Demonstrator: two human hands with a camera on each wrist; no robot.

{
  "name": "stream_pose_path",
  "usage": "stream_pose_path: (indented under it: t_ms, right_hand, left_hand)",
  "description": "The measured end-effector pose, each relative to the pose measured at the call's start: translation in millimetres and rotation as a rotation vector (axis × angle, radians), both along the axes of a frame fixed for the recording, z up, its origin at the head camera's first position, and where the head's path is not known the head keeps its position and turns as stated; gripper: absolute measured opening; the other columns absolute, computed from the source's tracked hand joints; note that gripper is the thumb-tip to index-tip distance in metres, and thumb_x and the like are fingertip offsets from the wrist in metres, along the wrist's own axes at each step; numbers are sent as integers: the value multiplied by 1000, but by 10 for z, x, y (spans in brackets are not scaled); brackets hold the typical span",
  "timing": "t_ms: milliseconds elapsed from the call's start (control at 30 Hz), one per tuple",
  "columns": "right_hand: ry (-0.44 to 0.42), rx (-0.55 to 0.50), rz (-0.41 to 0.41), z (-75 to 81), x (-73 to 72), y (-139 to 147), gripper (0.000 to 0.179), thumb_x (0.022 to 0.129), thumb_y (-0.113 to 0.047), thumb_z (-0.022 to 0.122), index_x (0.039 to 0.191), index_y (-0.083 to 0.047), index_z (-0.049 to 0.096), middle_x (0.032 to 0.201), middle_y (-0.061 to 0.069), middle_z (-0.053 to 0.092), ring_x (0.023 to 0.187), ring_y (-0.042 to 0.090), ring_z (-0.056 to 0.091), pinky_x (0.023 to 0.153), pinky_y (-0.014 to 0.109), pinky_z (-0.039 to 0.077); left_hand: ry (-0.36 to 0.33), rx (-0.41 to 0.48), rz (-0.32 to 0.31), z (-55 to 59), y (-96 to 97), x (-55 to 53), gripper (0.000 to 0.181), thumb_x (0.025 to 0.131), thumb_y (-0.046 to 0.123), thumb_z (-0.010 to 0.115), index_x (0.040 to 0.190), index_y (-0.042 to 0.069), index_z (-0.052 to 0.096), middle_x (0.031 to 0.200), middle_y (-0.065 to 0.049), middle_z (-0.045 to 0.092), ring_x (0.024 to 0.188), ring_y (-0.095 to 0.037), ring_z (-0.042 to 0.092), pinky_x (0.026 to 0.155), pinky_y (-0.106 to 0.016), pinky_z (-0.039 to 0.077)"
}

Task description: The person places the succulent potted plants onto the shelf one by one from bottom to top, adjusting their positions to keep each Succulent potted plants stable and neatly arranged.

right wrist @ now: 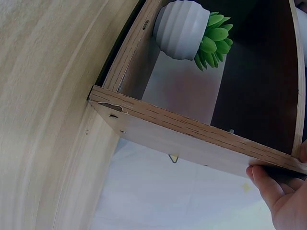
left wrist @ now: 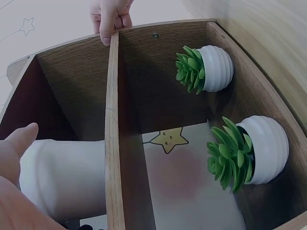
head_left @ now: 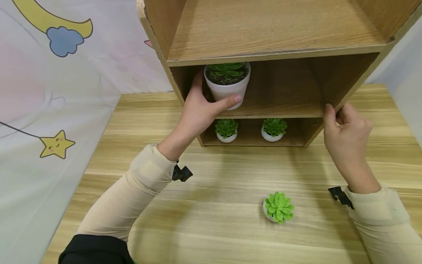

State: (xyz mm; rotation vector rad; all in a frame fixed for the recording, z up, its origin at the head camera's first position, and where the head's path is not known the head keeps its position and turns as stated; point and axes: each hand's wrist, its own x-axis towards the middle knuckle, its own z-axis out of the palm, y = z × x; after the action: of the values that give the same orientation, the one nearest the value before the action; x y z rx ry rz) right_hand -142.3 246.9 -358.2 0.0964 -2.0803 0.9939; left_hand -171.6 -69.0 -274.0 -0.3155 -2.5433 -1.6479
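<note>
I see bright light from above, soft shadows on the bench [head_left: 214, 183] and dimness inside the shelf [head_left: 283, 88]; both wrist views look duller, straight edges bowing.

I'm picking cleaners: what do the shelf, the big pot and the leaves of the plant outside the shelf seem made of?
Shelf: wood or wood-look board, satin; grain lines and worn edges show.
Big pot: matte white plastic or ceramic; its smooth, plain surface leaves that open.
Leaves: probably low-gloss plastic, judging by their even bright green and repeated thick shapes.

White pot [head_left: 229, 91], green succulent [head_left: 226, 70]
</note>
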Motion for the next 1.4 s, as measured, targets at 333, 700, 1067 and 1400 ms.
stream_pose_path:
  t_ms: [333, 700, 1067, 1400]
  right_hand:
    - [4, 9, -27, 5, 7, 1, 22, 94, -7, 57, 85, 9, 68, 73, 18, 68, 64, -16, 48, 57, 6, 31]
    - [12, 6, -22, -2, 15, 16, 23, 94, -10, 57, 84, 7, 68, 71, 12, 66, 61, -11, 49, 55, 6, 32]
    - [14, 6, -11, -7, 4, 1, 23, 94, -9, 57, 84, 8, 69, 72, 15, 67, 63, -13, 51, 56, 6, 33]
    - [1, -5, -12, 16, 2, -24, 23, 94, -8, 56, 87, 10, 69, 73, 19, 68, 63, -14, 49, 56, 5, 31]
  left_hand:
    - [-3, -30, -14, -4, -19, 66, 105, 79, 39, 83, 157, 19, 14, 154, 6, 25, 134, -2, 28, 108, -25, 28]
    - [-5, -18, -25, -11, -31, 127, 107, 79, 37, 83, 157, 18, 14, 157, 5, 21, 135, -2, 27, 107, -28, 33]
    - [-15, -32, -28, 11, -53, 216, 108, 78, 37, 84, 157, 17, 14, 157, 4, 21, 136, -5, 26, 109, -26, 29]
    - [0, -67, -26, 7, -85, 299, 107, 78, 40, 83, 157, 11, 16, 157, 1, 22, 138, -3, 23, 109, -25, 27]
